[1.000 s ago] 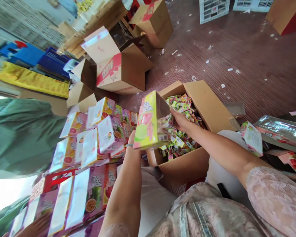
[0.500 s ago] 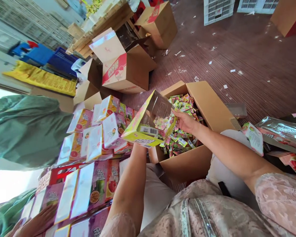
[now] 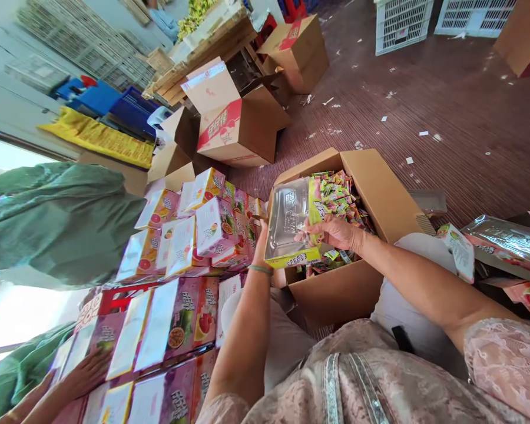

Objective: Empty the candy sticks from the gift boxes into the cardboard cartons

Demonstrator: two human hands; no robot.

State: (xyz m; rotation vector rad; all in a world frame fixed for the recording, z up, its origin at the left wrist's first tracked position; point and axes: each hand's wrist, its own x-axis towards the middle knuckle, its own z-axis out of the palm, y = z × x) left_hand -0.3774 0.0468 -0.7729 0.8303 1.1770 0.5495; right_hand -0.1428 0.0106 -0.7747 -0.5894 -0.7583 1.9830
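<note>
A yellow-green display box with a clear plastic tray in it is held over an open carton. My left hand grips the box along its left side, most of its fingers hidden behind it. My right hand pinches the box's right side, by the clear plastic. Small green and pink sachets fill the carton beneath. The display box now faces up toward me, and whether anything lies inside it cannot be made out.
Stacked fruit-printed boxes stand at the left, where another person's hands rest on the lower rows. An open printed carton is ahead. Plastic-covered packages lie at the right. White crates stand farther back.
The display box has turned from tilted, with its opening toward the right, to showing its clear plastic face. My left hand has come into view at its left side; my right hand has shifted its hold.
</note>
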